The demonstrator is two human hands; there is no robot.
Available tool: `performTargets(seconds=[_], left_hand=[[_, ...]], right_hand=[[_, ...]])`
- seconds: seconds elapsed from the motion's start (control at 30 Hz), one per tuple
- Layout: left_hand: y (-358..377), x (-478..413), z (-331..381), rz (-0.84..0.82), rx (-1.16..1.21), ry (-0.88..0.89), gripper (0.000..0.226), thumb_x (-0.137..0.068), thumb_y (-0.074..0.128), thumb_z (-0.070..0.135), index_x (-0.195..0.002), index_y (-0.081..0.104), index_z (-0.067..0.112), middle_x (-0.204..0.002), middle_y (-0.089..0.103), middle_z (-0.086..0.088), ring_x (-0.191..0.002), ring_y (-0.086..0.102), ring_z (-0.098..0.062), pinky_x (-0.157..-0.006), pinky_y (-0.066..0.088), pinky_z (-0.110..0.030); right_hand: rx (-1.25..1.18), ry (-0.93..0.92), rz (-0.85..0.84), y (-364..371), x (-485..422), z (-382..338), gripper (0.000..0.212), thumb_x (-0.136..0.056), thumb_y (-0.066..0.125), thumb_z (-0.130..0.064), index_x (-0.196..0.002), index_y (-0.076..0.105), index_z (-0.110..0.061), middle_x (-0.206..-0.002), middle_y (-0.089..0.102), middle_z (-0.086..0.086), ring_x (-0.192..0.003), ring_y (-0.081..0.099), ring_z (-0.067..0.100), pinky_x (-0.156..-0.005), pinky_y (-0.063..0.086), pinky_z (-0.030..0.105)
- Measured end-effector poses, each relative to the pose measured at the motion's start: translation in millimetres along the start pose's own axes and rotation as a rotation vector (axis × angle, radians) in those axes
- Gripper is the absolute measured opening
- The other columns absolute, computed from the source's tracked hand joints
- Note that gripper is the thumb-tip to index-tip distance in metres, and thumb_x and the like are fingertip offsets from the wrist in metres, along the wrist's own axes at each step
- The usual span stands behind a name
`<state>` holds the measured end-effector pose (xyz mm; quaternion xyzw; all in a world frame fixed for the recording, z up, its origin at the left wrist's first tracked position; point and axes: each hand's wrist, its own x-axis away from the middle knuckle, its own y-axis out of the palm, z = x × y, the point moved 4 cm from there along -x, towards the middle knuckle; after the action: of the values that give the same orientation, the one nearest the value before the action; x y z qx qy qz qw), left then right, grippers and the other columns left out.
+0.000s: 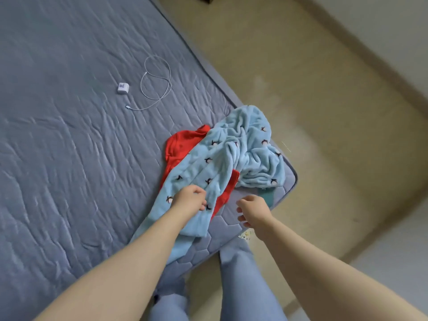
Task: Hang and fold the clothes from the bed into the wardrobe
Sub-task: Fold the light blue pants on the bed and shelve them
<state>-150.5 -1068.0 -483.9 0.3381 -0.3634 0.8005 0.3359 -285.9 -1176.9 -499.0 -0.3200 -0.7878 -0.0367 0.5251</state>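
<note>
Here, I stand at the lower right corner of the bed (69, 158), whose grey-blue quilted cover fills the left and centre of the frame. The clothes lie in a loose heap at that corner. A light blue fleece garment (231, 154) with small dark bird-like figures is on top, bunched into folds towards the right. One long part of it runs down and left, towards the bottom edge of the bed. A red garment (180, 144) lies beneath it, showing at the upper left of the heap and again as a strip on the lower right side. My left hand (190, 200) rests on the long part of the blue fleece with its fingers bent down into the cloth; I cannot tell whether they have caught any fabric. My right hand (253, 210) hangs just right of it above the bare bed corner. Its fingers are loosely curled around nothing, and it is apart from the clothes. In the upper left of the frame, well apart from the heap, a small white charger (123, 88) sits on the bed just beside a loosely looped white cable (157, 82). The beige floor (301, 89) takes up the right side, and my legs in pale blue jeans (243, 286) show at the bottom centre.
</note>
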Motion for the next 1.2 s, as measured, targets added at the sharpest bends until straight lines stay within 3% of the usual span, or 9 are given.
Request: performTargets(seconds=[0.13,0.27,0.4,0.5,0.57,0.67,0.77,0.93,1.2], left_hand=[[31.8,-33.2,15.4,0.036,0.008,-0.040,0.022,-0.091,0.046,0.014,-0.072,0.056,0.021,-0.064,0.060,0.000,-0.055,0.055,-0.011,-0.041,0.040,-0.013],[69.0,-83.8,22.2,0.040,-0.200,-0.060,0.017,-0.089,0.048,0.014,-0.092,0.061,0.022,-0.097,0.067,-0.007,-0.084,0.061,-0.023,-0.073,0.046,-0.027],[98.2,-133.9,38.7,0.238,-0.311,0.120,0.044,-0.091,0.053,0.028,-0.133,0.043,0.018,-0.139,0.039,-0.009,-0.124,0.042,-0.028,-0.100,0.034,-0.035],[121.3,-172.1,58.3,0.409,-0.318,0.313,0.056,-0.088,0.057,0.035,-0.138,0.038,0.018,-0.144,0.032,-0.008,-0.130,0.035,-0.027,-0.102,0.030,-0.036],[132.6,-197.9,63.3,0.420,-0.313,0.341,0.065,-0.084,0.063,0.035,-0.141,0.034,0.022,-0.148,0.026,-0.008,-0.132,0.033,-0.028,-0.104,0.032,-0.038],[139.0,-229.1,54.3,0.326,-0.255,0.298,0.060,-0.085,0.061,0.028,-0.139,0.035,0.029,-0.147,0.031,-0.006,-0.126,0.041,-0.027,-0.102,0.037,-0.037],[129.6,-234.6,39.4,0.278,-0.137,0.343,0.033,-0.090,0.057,0.023,-0.123,0.052,0.025,-0.116,0.059,0.005,-0.099,0.053,-0.013,-0.082,0.036,-0.017],[85.2,-205.5,26.0,0.346,0.322,0.283,0.017,-0.090,0.055,0.010,-0.091,0.053,0.028,-0.083,0.057,0.016,-0.074,0.053,0.003,-0.063,0.040,-0.002],[-31.4,-118.5,28.2,0.441,0.750,0.222,0.013,-0.092,0.056,0.014,-0.095,0.053,0.027,-0.095,0.064,-0.002,-0.089,0.061,-0.020,-0.086,0.050,-0.037]], right_hand=[[0.105,0.006,-0.037,-20.4,-52.1,-6.8,0.014,-0.087,0.045,-0.012,-0.074,0.049,-0.013,-0.068,0.052,0.003,-0.057,0.049,0.019,-0.054,0.037,0.025],[0.220,0.005,-0.034,-39.5,-111.8,-1.3,0.010,-0.083,0.041,-0.009,-0.076,0.048,-0.009,-0.072,0.051,0.007,-0.071,0.049,0.023,-0.062,0.037,0.030],[0.225,0.000,0.015,-57.6,-162.1,2.2,0.011,-0.084,0.042,-0.012,-0.088,0.052,-0.011,-0.079,0.053,0.004,-0.071,0.049,0.021,-0.057,0.038,0.026],[0.241,-0.022,0.229,-75.3,-203.2,-2.5,0.039,-0.087,0.048,-0.026,-0.125,0.045,-0.017,-0.117,0.052,0.006,-0.100,0.051,0.024,-0.080,0.044,0.033],[0.377,-0.033,0.378,-85.3,-224.6,-9.8,0.064,-0.083,0.054,-0.045,-0.139,0.029,-0.027,-0.145,0.032,0.002,-0.128,0.034,0.027,-0.100,0.032,0.047],[0.259,-0.058,0.355,-86.3,-253.2,-18.7,0.092,-0.075,0.064,-0.054,-0.147,0.009,-0.034,-0.155,0.013,-0.001,-0.136,0.026,0.029,-0.101,0.032,0.051],[-0.017,-0.115,0.195,-73.0,-266.4,-19.0,0.093,-0.078,0.069,-0.029,-0.148,0.008,-0.030,-0.124,0.047,-0.002,-0.093,0.057,0.021,-0.072,0.047,0.031],[0.008,-0.145,0.190,-49.5,-244.6,-31.5,0.018,-0.083,0.049,-0.010,-0.100,0.052,-0.015,-0.074,0.052,-0.004,-0.065,0.049,0.011,-0.051,0.036,0.023],[-0.084,-0.416,0.201,-16.9,-138.7,-123.4,0.016,-0.079,0.044,-0.009,-0.073,0.053,-0.022,-0.065,0.052,-0.003,-0.061,0.046,0.016,-0.058,0.039,0.027]])
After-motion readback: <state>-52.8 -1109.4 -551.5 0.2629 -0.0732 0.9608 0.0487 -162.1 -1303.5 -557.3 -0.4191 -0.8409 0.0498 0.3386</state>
